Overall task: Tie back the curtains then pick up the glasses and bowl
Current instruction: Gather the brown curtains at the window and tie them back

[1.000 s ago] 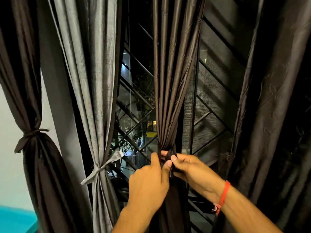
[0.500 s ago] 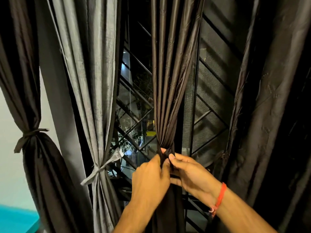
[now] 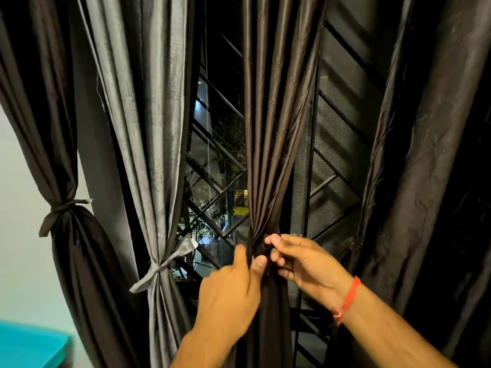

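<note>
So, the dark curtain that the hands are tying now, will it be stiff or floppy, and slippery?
The dark curtain is probably floppy: it gathers into narrow folds where the left hand and right hand pinch it. Its sheen suggests a smooth cloth, so the knot may slip. It likely hangs limp once released, like the tied grey curtain.

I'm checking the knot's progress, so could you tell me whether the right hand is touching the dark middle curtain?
Touching. The head view shows the right hand with its fingertips pinching the gathered waist of the dark middle curtain, no gap visible.
</note>
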